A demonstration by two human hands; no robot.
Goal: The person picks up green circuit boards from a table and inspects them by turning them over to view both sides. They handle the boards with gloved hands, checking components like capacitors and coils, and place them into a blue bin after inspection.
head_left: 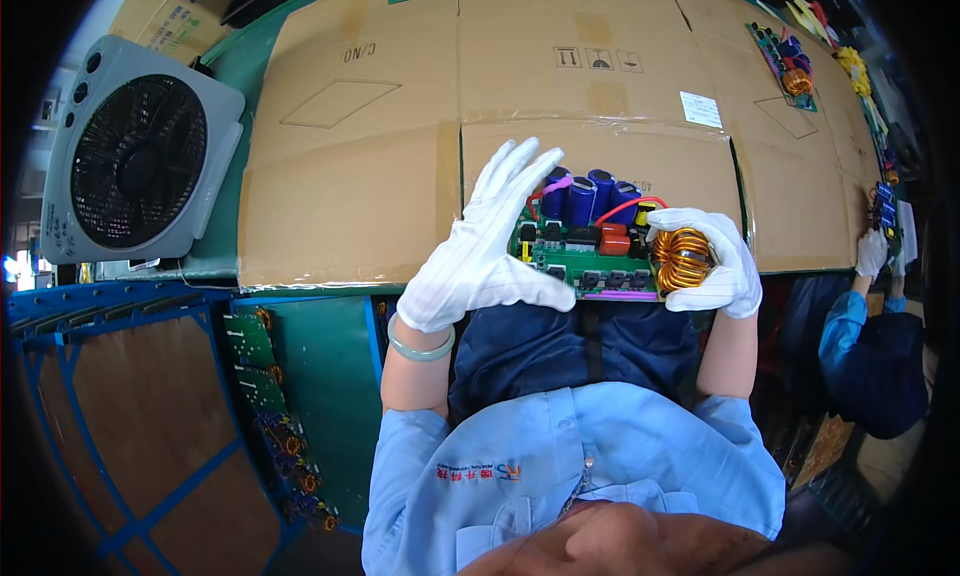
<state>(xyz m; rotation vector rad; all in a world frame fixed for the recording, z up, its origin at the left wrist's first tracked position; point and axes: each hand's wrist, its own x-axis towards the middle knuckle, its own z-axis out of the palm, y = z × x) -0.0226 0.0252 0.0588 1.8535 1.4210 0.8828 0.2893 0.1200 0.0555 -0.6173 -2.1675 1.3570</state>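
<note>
A green circuit board (pixel 575 261) is held over the near edge of the cardboard-covered table, above my lap. Tall blue capacitors (pixel 581 202) stand along its far side, with red and pink wires beside them. At its right end sits a copper-wound coil (pixel 682 260). My right hand (pixel 735 266), in a white glove, is closed around that end, with fingers and thumb about the coil. My gloved left hand (pixel 475 251) is open at the board's left end. Its fingers point up and away, and its thumb stretches along the near edge; whether it touches cannot be told.
Flattened cardboard (pixel 360 186) covers the table. A grey box fan (pixel 140 156) stands at the left. More circuit boards lie at the far edge and on the right (pixel 785 68). Several boards fill a rack (pixel 262 386) below left. A co-worker (pixel 875 356) handles another board at far right.
</note>
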